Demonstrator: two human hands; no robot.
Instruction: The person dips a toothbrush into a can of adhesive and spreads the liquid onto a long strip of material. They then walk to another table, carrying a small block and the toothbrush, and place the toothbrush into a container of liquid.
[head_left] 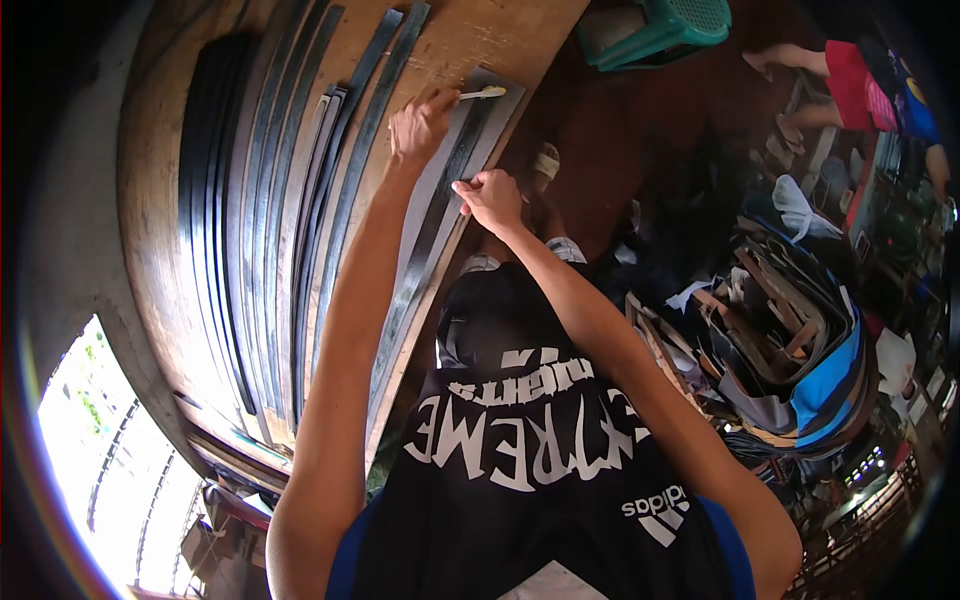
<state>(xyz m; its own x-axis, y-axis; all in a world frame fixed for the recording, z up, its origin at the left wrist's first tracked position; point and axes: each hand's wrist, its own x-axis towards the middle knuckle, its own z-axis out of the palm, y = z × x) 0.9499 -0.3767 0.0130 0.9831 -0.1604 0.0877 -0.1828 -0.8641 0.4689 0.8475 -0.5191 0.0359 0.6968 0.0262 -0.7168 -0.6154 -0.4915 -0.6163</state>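
Note:
My left hand (421,127) is closed around the handle of a small brush (483,93) with a pale yellowish head. The brush head is over the far end of a long strip (430,225), grey with a dark, shiny band along its middle, which lies along the board's right edge. My right hand (490,202) is closer to me, at the right side of the same strip. Its thumb and fingers are pressed together; whether they pinch the strip's edge or anything else cannot be made out.
Several long dark strips (215,200) lie side by side on the wooden board (150,190). A green plastic stool (680,30) stands beyond. To the right, a blue-sided container (830,390) holds scraps. Another person's legs (800,120) show at upper right.

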